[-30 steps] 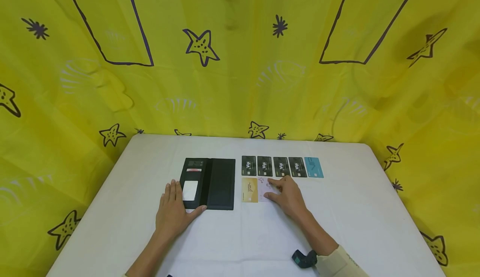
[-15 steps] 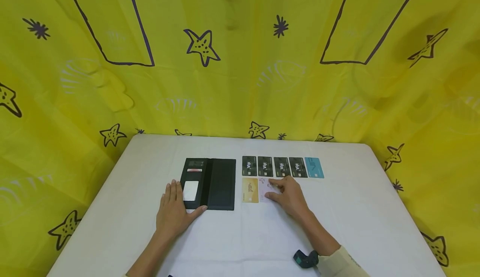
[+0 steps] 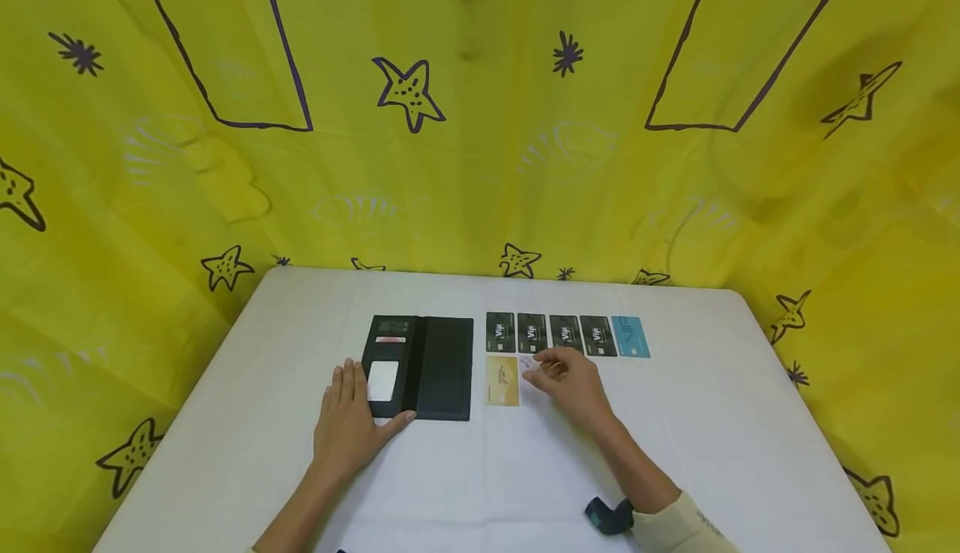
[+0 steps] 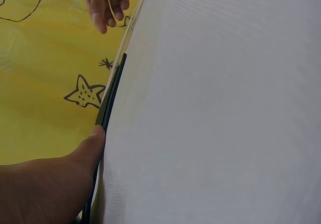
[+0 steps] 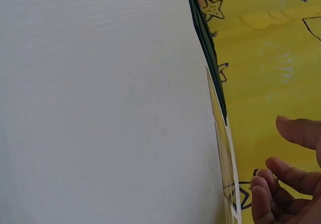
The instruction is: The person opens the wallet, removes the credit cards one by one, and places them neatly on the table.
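Note:
A black bifold wallet (image 3: 444,370) lies spread on the table, with a white card (image 3: 383,381) in its left side. My left hand (image 3: 347,420) rests flat along the wallet's left and lower edges, the thumb (image 4: 93,146) touching its lower edge. Over a pale purple card (image 3: 528,364) hovers my right hand (image 3: 576,388), which hides much of that card. In the right wrist view its fingers (image 5: 296,176) are loosely bent and apart from the thumb, with nothing between them. A gold card (image 3: 502,381) lies left of the purple one.
Several black "Vip" cards (image 3: 500,332) form a row behind the purple and gold cards, ending in a blue card (image 3: 631,336) at the right. A white cloth (image 3: 697,420) covers the table. A yellow patterned curtain (image 3: 480,161) hangs behind it.
My right hand has come up off the purple card, its fingertips drawing closer together and shifting slightly left. The left hand stays on the wallet. The cards keep their places.

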### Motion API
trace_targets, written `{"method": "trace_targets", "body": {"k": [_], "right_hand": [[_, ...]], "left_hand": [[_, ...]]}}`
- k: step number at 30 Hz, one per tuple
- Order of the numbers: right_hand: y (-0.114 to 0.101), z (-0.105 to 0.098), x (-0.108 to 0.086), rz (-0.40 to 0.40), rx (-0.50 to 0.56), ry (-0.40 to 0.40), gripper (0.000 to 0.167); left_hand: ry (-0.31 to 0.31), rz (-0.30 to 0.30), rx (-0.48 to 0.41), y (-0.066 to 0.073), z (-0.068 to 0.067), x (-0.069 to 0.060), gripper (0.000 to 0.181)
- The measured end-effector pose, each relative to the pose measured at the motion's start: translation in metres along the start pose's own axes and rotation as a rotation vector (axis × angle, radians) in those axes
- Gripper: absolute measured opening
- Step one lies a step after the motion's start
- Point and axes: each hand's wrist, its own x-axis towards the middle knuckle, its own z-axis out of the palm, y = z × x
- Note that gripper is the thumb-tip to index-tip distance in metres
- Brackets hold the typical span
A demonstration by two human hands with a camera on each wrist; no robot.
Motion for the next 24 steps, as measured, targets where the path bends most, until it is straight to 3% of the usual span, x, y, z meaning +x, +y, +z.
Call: {"method": "trace_targets", "body": {"k": [13,24], "right_hand": [[-0.022,0.020,0.007,-0.089,0.108,-0.022,0.028],[-0.048,0.042,0.022,-0.125,0.195,-0.131,0.032]], "left_hand": [[0.014,0.007,0.001,0.000,0.002,-0.002,0.124],[0.022,0.020,0.007,0.000,-0.001,-0.002,0.122]]}}
